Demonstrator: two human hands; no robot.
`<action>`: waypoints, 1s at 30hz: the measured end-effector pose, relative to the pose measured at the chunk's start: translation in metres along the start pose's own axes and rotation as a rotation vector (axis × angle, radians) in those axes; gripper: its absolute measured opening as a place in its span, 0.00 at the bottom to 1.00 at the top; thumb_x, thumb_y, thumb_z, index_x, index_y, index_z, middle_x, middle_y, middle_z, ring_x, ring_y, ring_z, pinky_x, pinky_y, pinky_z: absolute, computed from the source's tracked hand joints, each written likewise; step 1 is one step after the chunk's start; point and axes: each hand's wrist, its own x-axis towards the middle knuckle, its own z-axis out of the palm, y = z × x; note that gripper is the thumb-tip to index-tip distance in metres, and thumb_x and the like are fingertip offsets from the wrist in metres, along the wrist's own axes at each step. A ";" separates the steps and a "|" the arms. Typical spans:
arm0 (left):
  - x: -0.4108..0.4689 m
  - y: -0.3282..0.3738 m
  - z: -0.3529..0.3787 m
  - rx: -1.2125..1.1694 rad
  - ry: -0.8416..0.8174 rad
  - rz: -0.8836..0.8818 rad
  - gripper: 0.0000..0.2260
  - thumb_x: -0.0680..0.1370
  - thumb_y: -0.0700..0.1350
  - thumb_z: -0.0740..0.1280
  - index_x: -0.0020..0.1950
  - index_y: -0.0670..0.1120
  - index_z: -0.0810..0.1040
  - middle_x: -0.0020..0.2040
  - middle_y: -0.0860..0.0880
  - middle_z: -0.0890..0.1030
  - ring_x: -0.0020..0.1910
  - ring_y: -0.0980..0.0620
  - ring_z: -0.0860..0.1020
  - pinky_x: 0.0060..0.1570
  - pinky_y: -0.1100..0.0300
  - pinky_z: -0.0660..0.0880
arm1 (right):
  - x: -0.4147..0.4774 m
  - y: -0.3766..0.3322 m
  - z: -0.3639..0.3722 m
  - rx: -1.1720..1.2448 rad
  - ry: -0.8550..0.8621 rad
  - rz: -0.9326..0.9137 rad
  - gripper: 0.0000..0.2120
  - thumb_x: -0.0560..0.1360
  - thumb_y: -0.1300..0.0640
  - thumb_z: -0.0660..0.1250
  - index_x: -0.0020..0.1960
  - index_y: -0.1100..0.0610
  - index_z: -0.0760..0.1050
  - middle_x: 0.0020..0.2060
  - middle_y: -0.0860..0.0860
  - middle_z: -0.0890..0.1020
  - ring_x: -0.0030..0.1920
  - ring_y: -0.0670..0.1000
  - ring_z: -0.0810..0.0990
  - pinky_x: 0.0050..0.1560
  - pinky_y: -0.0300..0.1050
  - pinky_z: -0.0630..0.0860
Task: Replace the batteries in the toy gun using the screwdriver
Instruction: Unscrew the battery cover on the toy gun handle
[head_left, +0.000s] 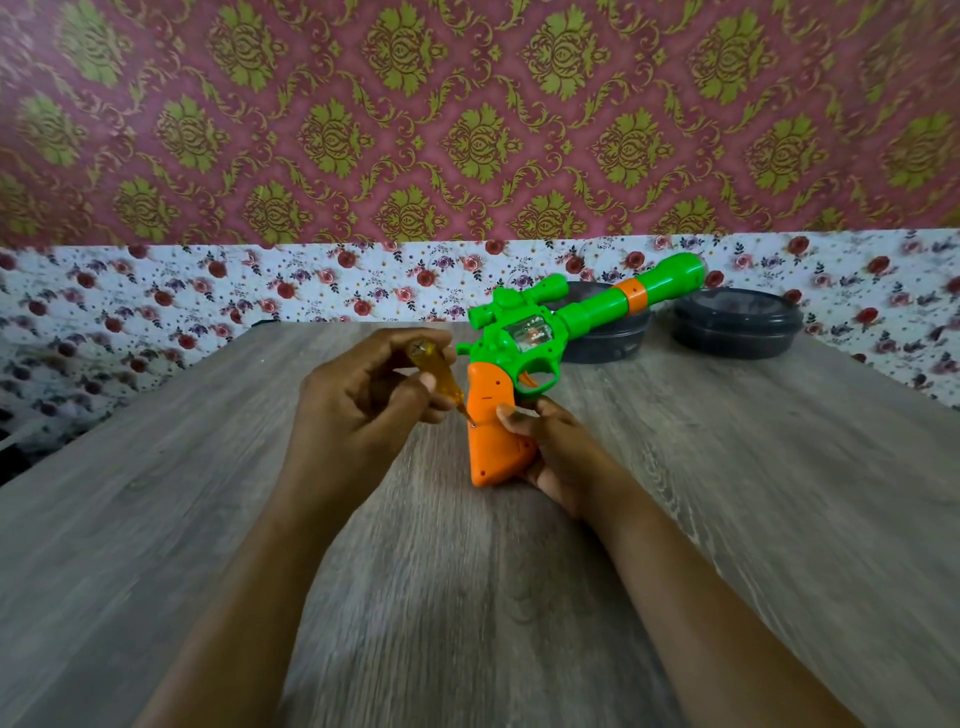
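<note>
We see the right hand (558, 457) wrapped round the far side of the orange plastic grip (493, 447) of a green plastic toy gun (597, 306). Its thumb presses on the grip's near face, and the barrel points up and away from that hand. We cannot tell whether the butt rests on the grey wood-grain table (208, 519). We judge this hold braces the grip and turns its flat side toward the tool.

Just left of the right thumb, the left hand (363, 400) has its fingers and thumb closed round the amber see-through handle of a small screwdriver (434, 376). The tool is tilted so the tip meets a small screw (473, 424) at the grip's edge. The slant puts this hand above the screw, which we take as the stance for pressing and turning. The battery cover looks closed as yet.

Beyond the right hand, behind the barrel, two dark round lidded containers (737, 325) sit on the table. We can read no brand or lettering. The clear window (530, 332) on the gun's body shows something inside, too blurred to make out.
</note>
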 end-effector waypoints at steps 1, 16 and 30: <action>0.000 -0.001 0.000 0.009 0.002 -0.003 0.08 0.74 0.43 0.66 0.53 0.50 0.78 0.48 0.51 0.83 0.39 0.54 0.82 0.39 0.64 0.78 | 0.000 0.000 0.000 -0.007 -0.001 0.000 0.20 0.77 0.63 0.61 0.69 0.59 0.65 0.60 0.56 0.75 0.53 0.52 0.76 0.54 0.55 0.72; 0.000 0.000 0.003 0.120 0.181 -0.019 0.11 0.75 0.39 0.69 0.47 0.56 0.74 0.41 0.49 0.78 0.33 0.56 0.81 0.35 0.65 0.77 | 0.002 0.002 0.002 -0.005 0.004 -0.010 0.21 0.77 0.62 0.61 0.70 0.59 0.64 0.60 0.58 0.75 0.47 0.49 0.77 0.48 0.50 0.75; 0.000 0.000 0.003 0.163 0.275 0.006 0.08 0.72 0.47 0.71 0.41 0.52 0.72 0.37 0.51 0.81 0.34 0.54 0.80 0.36 0.60 0.78 | 0.004 0.004 0.001 -0.024 0.002 -0.008 0.23 0.76 0.61 0.62 0.70 0.58 0.64 0.61 0.57 0.75 0.53 0.53 0.77 0.50 0.52 0.75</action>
